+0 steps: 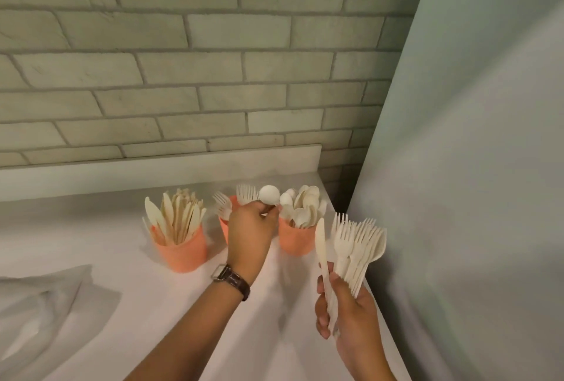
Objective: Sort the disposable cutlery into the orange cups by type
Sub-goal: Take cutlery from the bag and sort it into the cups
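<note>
- Nearest the camera, the right hand [345, 310] is clenched round the handles of a fanned bundle of cutlery [357, 243] held upright. The bundle is mostly forks, tines up, with one knife [320, 243] on the side facing the left hand.
- Farther out and to the left of it, the left hand [248, 228] pinches a single spoon [269, 195] by its neck between thumb and fingertips. The round bowl stands above the fingers.
- A wristwatch [232, 280] with a dark strap sits on the left wrist.
- The spoon cup [296, 238], orange, stands on the desk [91, 228] just right of the left hand and just beyond the right hand's bundle. It is full of spoons, bowls up.
- The held spoon's bowl is just beside those spoons; whether it touches them cannot be told.
- The fork cup [224, 228] stands right behind the left hand and is mostly hidden by it. Fork tines show above and to the left of the knuckles.
- The knife cup [180, 251] stands to the left of the left hand, apart from it, packed with knives, blades up.
- A crumpled pale sheet [45, 298] lies on the desk well to the left of the left forearm.
- Beyond both hands rises a pale brick wall [213, 75], and a smooth grey panel [473, 166] stands close to the right of the right hand.
</note>
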{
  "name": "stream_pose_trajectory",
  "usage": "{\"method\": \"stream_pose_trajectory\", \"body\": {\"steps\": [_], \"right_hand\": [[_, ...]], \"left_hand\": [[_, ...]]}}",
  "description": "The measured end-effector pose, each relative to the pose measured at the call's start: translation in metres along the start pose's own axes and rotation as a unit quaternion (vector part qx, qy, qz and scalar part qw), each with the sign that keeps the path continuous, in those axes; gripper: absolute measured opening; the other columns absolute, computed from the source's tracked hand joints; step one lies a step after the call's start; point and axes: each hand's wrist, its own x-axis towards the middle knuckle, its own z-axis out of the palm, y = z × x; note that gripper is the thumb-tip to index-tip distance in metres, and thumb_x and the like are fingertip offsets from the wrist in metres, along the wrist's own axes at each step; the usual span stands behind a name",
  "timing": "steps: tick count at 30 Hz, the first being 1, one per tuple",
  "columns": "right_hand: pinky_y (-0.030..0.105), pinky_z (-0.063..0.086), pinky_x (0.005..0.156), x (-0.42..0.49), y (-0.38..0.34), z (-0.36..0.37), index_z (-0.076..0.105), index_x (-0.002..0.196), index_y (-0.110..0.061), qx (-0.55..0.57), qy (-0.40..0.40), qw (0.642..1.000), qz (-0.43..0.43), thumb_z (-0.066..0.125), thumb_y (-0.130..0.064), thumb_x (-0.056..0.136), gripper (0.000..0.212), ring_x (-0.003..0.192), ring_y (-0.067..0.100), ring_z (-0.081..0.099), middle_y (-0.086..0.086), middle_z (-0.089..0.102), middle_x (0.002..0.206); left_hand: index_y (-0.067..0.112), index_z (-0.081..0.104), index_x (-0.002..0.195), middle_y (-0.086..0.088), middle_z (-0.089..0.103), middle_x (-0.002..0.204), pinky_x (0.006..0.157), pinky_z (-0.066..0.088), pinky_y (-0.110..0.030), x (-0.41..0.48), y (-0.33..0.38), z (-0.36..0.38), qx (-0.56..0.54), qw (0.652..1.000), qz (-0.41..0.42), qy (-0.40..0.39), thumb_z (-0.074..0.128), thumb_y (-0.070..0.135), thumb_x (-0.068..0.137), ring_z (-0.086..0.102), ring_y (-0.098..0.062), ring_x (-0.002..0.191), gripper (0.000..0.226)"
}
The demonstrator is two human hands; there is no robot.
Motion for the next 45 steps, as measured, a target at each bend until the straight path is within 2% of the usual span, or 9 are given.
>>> {"method": "stream_pose_trajectory", "body": {"steps": [2, 6, 11, 15, 20, 25, 28, 37, 45], "right_hand": [[0.020, 0.037, 0.035, 0.000, -0.001, 0.000, 0.060, 0.087, -0.014, -0.017, 0.001, 1.000, -0.005, 0.044, -0.013, 0.097, 0.019, 0.033, 0.018, 0.043, 0.006, 0.058, 0.056], [0.020, 0.038, 0.036, 0.003, 0.000, 0.001, 0.056, 0.099, -0.023, -0.044, 0.006, 0.999, -0.017, 0.043, -0.015, 0.098, 0.016, 0.035, 0.019, 0.046, 0.007, 0.066, 0.066], [0.021, 0.041, 0.037, 0.007, 0.002, 0.001, 0.057, 0.100, -0.022, -0.040, 0.009, 0.999, -0.004, 0.046, -0.017, 0.096, 0.012, 0.037, 0.018, 0.048, 0.009, 0.069, 0.071], [0.022, 0.039, 0.036, 0.008, -0.001, 0.003, 0.060, 0.095, -0.017, -0.027, 0.014, 1.000, 0.001, 0.049, -0.016, 0.095, 0.011, 0.038, 0.015, 0.048, 0.005, 0.066, 0.063], [0.022, 0.036, 0.035, 0.010, 0.000, 0.007, 0.055, 0.110, -0.016, -0.020, 0.007, 1.000, -0.013, 0.045, -0.012, 0.097, 0.017, 0.037, 0.015, 0.046, 0.000, 0.054, 0.048], [0.023, 0.037, 0.037, 0.013, 0.006, 0.021, 0.052, 0.112, -0.019, -0.066, -0.040, 0.997, -0.023, 0.043, -0.012, 0.097, 0.019, 0.036, 0.018, 0.044, 0.006, 0.048, 0.047], [0.024, 0.040, 0.036, 0.012, 0.010, 0.036, 0.052, 0.106, -0.027, -0.103, -0.088, 0.991, -0.013, 0.044, -0.014, 0.097, 0.018, 0.037, 0.018, 0.047, 0.013, 0.051, 0.056], [0.029, 0.046, 0.031, 0.007, 0.016, 0.069, 0.046, 0.098, -0.003, -0.069, -0.185, 0.979, 0.057, 0.040, -0.006, 0.097, 0.007, 0.033, 0.028, 0.052, 0.015, 0.056, 0.061], [0.015, 0.028, 0.033, 0.011, 0.019, 0.060, 0.053, 0.100, -0.005, -0.086, -0.170, 0.980, 0.052, 0.042, -0.008, 0.097, 0.012, 0.027, 0.016, 0.033, 0.009, 0.053, 0.059]], "left_hand": [[0.005, 0.065, 0.063, 0.005, 0.057, 0.050, 0.048, 0.036, -0.012, -0.002, 0.000, 0.010, 0.036, 0.999, 0.019, -0.019, 0.062, 0.019, 0.086, 0.055, -0.007, 0.047, 0.027], [0.003, 0.065, 0.067, -0.010, 0.066, 0.060, 0.057, 0.054, -0.038, 0.000, -0.017, 0.031, 0.051, 0.995, -0.001, -0.081, 0.057, 0.019, 0.087, 0.063, -0.024, 0.054, 0.028], [0.004, 0.062, 0.066, -0.015, 0.064, 0.074, 0.060, 0.039, -0.031, 0.002, -0.021, 0.047, 0.178, 0.976, 0.032, -0.121, 0.051, 0.025, 0.092, 0.056, -0.028, 0.066, 0.035], [0.006, 0.063, 0.079, -0.015, 0.067, 0.078, 0.062, 0.045, -0.033, 0.001, -0.017, 0.044, 0.225, 0.958, 0.032, -0.177, 0.040, 0.022, 0.095, 0.061, -0.030, 0.070, 0.032], [0.023, 0.056, 0.124, -0.003, 0.060, 0.096, 0.038, 0.048, -0.020, -0.023, -0.009, 0.013, 0.021, 0.982, -0.070, -0.175, 0.045, 0.011, 0.092, 0.059, -0.014, 0.051, 0.035], [0.022, 0.072, 0.092, -0.003, 0.065, 0.089, 0.050, 0.054, -0.028, -0.065, 0.005, -0.031, -0.184, 0.943, -0.198, -0.195, 0.058, 0.007, 0.086, 0.054, -0.006, 0.054, 0.022], [0.018, 0.073, 0.091, -0.005, 0.068, 0.082, 0.051, 0.055, -0.027, -0.080, 0.002, -0.044, -0.219, 0.941, -0.214, -0.144, 0.067, 0.010, 0.082, 0.056, -0.002, 0.054, 0.014], [0.009, 0.071, 0.078, 0.006, 0.064, 0.056, 0.045, 0.049, -0.020, -0.064, -0.014, -0.100, -0.258, 0.936, -0.227, 0.080, 0.071, 0.006, 0.077, 0.051, -0.003, 0.047, 0.003], [0.024, 0.070, 0.080, 0.010, 0.069, 0.075, 0.047, 0.045, -0.016, -0.012, -0.041, -0.136, -0.099, 0.951, -0.114, 0.271, 0.072, 0.020, 0.078, 0.053, -0.007, 0.044, 0.005]]}}
